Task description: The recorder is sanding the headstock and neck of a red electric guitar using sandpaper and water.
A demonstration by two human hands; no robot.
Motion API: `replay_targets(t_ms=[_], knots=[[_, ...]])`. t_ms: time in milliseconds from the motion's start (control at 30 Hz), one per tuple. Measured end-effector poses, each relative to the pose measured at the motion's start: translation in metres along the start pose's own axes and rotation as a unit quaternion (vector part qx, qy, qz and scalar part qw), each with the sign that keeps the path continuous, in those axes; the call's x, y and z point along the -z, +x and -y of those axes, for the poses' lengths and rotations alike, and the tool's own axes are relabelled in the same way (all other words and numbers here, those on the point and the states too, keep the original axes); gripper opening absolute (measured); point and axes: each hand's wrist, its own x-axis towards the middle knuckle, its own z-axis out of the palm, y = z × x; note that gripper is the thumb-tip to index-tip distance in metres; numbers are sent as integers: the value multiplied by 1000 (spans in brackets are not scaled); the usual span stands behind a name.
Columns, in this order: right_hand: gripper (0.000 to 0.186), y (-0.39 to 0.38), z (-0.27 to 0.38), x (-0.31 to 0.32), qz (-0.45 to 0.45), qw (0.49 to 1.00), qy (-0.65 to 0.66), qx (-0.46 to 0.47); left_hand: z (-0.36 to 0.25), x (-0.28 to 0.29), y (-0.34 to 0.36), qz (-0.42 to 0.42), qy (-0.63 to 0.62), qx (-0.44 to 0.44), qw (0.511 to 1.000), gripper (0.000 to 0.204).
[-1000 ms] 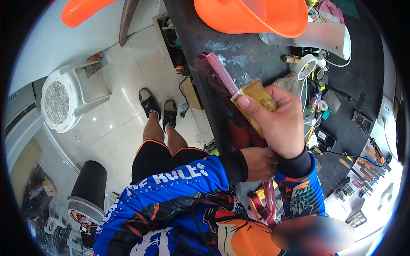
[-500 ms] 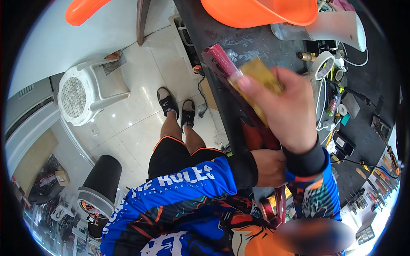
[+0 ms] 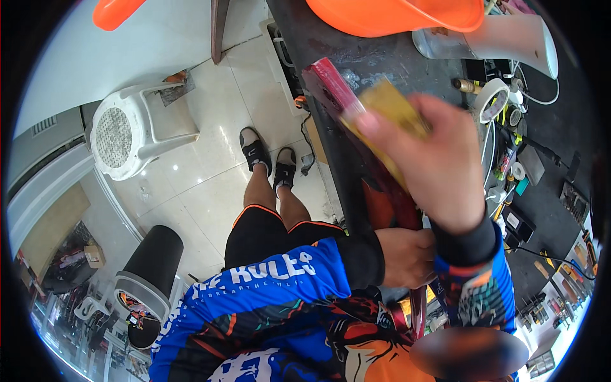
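A long, glossy dark red bar (image 3: 337, 86) slants from the dark workbench back towards my body, its far end a brighter red. My left hand (image 3: 407, 258) is closed around its nearer part, below my right wrist. My right hand (image 3: 445, 162) pinches a folded yellow sheet (image 3: 394, 111), which looks like sandpaper, and presses it along the bar's upper part. The hand and sheet are slightly blurred by motion. The bar's middle is partly hidden behind my hands.
An orange basin (image 3: 394, 16) and a whitish translucent container (image 3: 503, 44) stand at the bench's far end. Tape (image 3: 492, 100), cables and tools lie to the right. On the floor at left are a white plastic stool (image 3: 114, 137) and a black bin (image 3: 156, 261).
My right hand with the yellow sheet has slid slightly along the bar towards my body. My left hand keeps its grip. The whole view has shifted a little.
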Motion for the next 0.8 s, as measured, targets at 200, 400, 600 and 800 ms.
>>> replay_targets(t_ms=[200,400,600,800], knots=[[40,-8,-3,11,29,995,-100,2,-1,3,-1,5,0,0,1000,15],[47,-19,-9,5,-30,999,-17,32,1,0,1,-4,9,9,1000,11],[54,40,-1,-16,-36,989,-15,144,0,2,-1,-21,-15,41,999,8],[54,-31,-13,12,-17,1000,1,-5,2,12,1,29,-12,20,999,13]])
